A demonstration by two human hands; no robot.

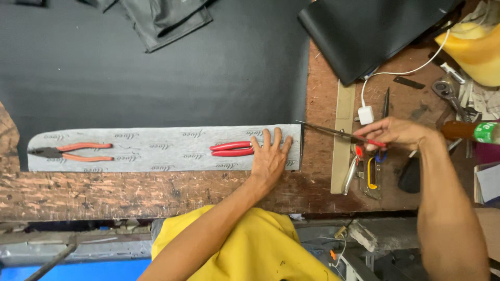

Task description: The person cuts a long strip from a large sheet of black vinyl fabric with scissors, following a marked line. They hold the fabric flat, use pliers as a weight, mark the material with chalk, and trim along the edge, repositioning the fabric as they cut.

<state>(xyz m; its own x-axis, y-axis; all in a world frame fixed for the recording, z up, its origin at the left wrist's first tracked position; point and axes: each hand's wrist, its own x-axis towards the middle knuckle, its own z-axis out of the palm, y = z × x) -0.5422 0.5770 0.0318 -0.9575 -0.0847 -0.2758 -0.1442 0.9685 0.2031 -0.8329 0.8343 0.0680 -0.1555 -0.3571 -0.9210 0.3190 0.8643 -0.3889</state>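
Observation:
My left hand (pixel 270 156) lies flat, fingers spread, on the right end of a long grey printed strip (pixel 156 149) that rests on a large black sheet (pixel 156 67). Red-handled pliers (pixel 232 149) lie under its fingertips. My right hand (pixel 397 132) grips red-handled scissors (pixel 333 132), whose blade tips reach the strip's right edge at the black sheet's border. A second pair of orange-handled pliers (pixel 70 151) weighs down the strip's left end.
A worn wooden bench (pixel 130 192) carries a wooden ruler strip (pixel 344 140), a white charger with cable (pixel 365 114), a staple tool (pixel 371 177), a rolled black sheet (pixel 364 31), yellow foam (pixel 476 49), a wrench (pixel 450 96) and a brown bottle with green cap (pixel 471 130).

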